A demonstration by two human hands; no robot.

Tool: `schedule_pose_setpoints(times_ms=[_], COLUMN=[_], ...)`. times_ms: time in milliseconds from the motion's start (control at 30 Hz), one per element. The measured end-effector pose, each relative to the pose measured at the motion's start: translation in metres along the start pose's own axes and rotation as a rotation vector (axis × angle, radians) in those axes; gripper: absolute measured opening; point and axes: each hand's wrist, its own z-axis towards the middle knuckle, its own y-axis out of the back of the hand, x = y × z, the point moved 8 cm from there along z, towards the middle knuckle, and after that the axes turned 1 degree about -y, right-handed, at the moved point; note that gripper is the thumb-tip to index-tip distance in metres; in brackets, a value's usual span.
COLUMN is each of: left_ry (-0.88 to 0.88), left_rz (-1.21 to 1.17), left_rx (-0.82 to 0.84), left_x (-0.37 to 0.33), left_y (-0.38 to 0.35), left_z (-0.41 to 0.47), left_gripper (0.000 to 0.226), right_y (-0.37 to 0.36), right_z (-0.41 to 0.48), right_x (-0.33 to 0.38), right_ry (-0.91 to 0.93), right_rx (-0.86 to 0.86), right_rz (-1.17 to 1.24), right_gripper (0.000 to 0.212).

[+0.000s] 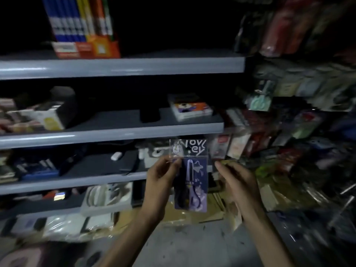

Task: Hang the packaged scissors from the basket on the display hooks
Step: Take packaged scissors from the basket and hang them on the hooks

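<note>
While the two forearms come up from the lower edge of the view, the left hand (159, 180) pinches the left edge of the packaged scissors (192, 182) between the thumb and the curled fingers. The pack stands upright in the air, in front of the shelves. The right hand (238, 183) is just beside the right edge of the pack with bent fingers. Because of blur I cannot tell whether it touches or holds the clear plastic.

The pack is a flat purple card in a glossy transparent sleeve, with white letters on the clear top flap. The scissors inside look dark and slim.

Below the hands the grey floor (192, 247) lies open between the arms, and behind it is flattened brown cardboard (215, 205). On the left the grey shelves (115, 135) stick out with smooth, rounded front edges, and the top of the pack appears just under one of them. On the right there are crowded, shiny hanging packets (289, 132), and two bare metal rods (347, 187) point outward. Far up, blue and orange boxes (82, 26) stand upright on the top shelf.
</note>
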Motion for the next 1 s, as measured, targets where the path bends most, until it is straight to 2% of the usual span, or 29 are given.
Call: schedule_pose_setpoints(times_ms=[133, 267, 533, 633, 1000], left_ry=[-0.024, -0.031, -0.047, -0.073, -0.183], left_rz=[0.01, 0.002, 0.033, 0.026, 0.029], left_rx=[0.111, 0.199, 0.329, 0.298, 0.07], left_x=[0.004, 0.009, 0.006, 0.001, 0.007], left_y=[-0.105, -0.19, -0.292, -0.309, -0.341], left_z=[0.021, 0.032, 0.055, 0.07, 0.16], left_gripper=[0.014, 0.017, 0.015, 0.015, 0.007], right_y=[0.082, 0.15, 0.232, 0.25, 0.268], right_z=[0.028, 0.055, 0.096, 0.111, 0.215], right_x=[0.015, 0.019, 0.016, 0.016, 0.006], right_ry=[0.09, 0.07, 0.114, 0.119, 0.14], right_rx=[-0.038, -0.062, -0.157, -0.177, -0.141], right_rz=[-0.028, -0.094, -0.053, 0.013, 0.021], right_gripper=[0.041, 0.016, 0.01, 0.009, 0.009])
